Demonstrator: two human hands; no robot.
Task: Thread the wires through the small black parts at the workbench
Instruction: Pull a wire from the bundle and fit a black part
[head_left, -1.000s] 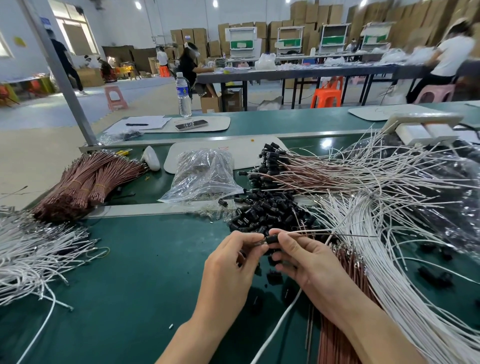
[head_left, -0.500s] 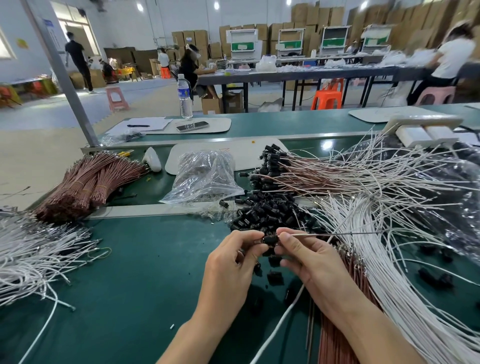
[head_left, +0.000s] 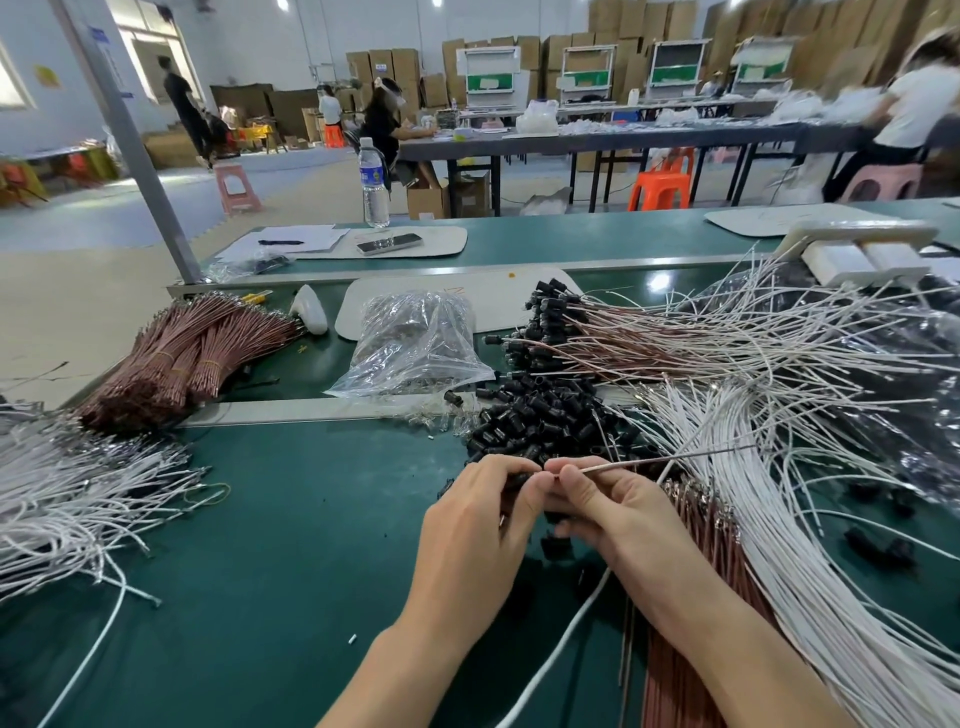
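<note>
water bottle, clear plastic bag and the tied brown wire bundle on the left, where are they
water bottle (head_left: 374, 175): head view, on its label
clear plastic bag (head_left: 415, 343): head view, middle of the bag
brown wire bundle (head_left: 176, 358): head view, mid-length of the wires

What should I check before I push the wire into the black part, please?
1. Left hand grips a black part: ok, pinched at the fingertips.
2. Right hand pinches the wire near its end: ok.
3. Wire tip lined up with the part's hole: cannot tell, the fingers hide it.
4. Wire's free length not snagged: cannot tell, it runs out over the white wires.
5. More parts at hand: ok, the pile lies just beyond the hands.
</note>
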